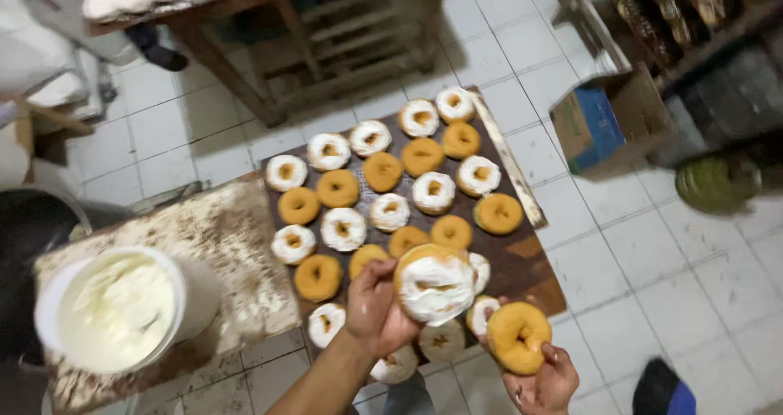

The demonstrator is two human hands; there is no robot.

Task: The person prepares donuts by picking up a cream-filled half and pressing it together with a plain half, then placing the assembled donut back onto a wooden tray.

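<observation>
Head view: the left hand (377, 307) is raised over the near end of a dark wooden board (522, 260), fingers curled and clamped on the edge of an iced doughnut (435, 284) whose white-coated face is turned up toward the camera. The right hand (545, 379) sits lower and to the right, fingers closed around the bottom of a plain golden doughnut (518, 337) with no coating on it. Both doughnuts are held in the air, just above the board's near rows and close beside each other but apart.

The board is laid with rows of doughnuts, white-topped ones mixed among plain ones. To its left, on a stained and floury work surface (228, 244), stands a white tub of icing (114, 309), well apart from both hands. A cardboard box with a blue side (608, 121) lies on the tiled floor to the right.

By the look of it, the coating step is in hand: one piece done, one bare. The next move seems to call for an open spot on the board for the iced one, set down coating-up so it does not smear, and a reach across to the tub for the plain one
</observation>
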